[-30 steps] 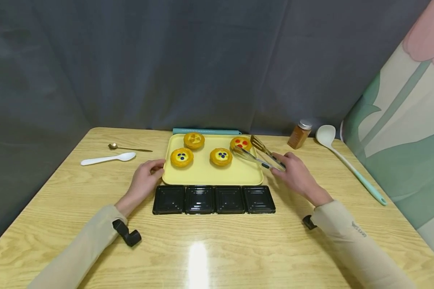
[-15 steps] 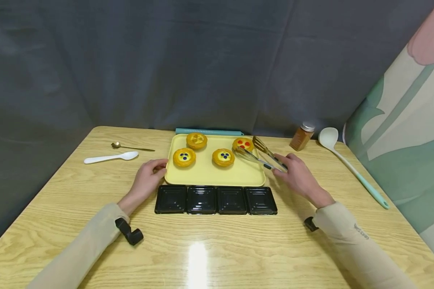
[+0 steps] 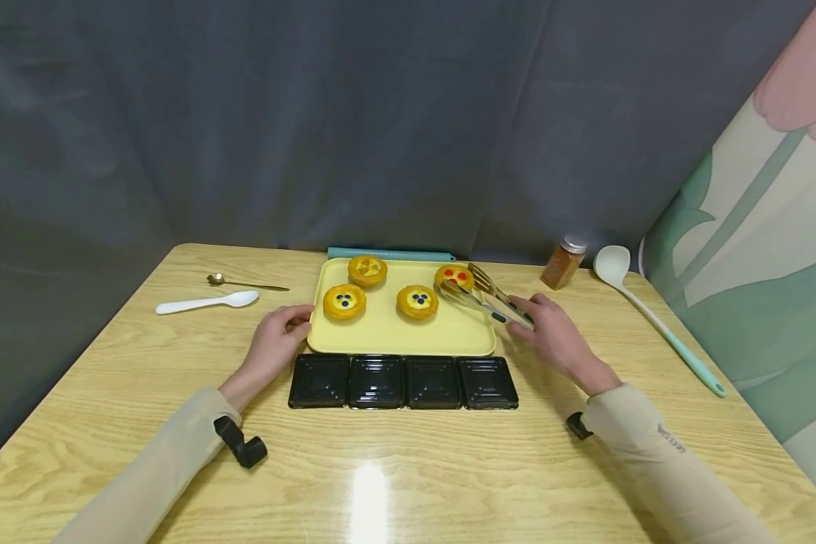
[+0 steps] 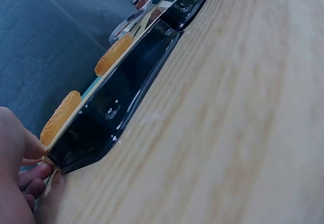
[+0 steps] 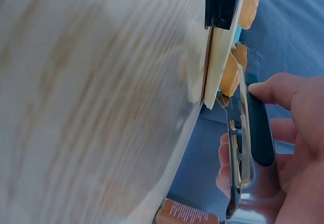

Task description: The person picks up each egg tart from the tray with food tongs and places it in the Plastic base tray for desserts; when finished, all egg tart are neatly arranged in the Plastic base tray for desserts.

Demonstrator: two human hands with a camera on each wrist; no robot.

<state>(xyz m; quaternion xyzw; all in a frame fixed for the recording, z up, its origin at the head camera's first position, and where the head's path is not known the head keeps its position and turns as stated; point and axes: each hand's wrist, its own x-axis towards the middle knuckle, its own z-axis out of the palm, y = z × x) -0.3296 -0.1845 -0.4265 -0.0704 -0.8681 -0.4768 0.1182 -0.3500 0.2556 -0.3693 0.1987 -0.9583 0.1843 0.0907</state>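
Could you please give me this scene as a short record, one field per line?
Left hand: grips the left edge of the yellow tray
Right hand: holds metal tongs, tips apart at the red-dotted tart
Other tarts: left blue-dotted tart, middle blue-dotted tart, wedge-topped tart
Near side: black containers, four in a row
Left side: white spoon, gold spoon
Right side: jar, ladle
Tongs touching tart: cannot tell

Looking forward and down from the head across the table (image 3: 313, 468); from each wrist, low, close and tilted; sharing yellow tray (image 3: 360, 337) and tongs (image 5: 259, 127) in all three.
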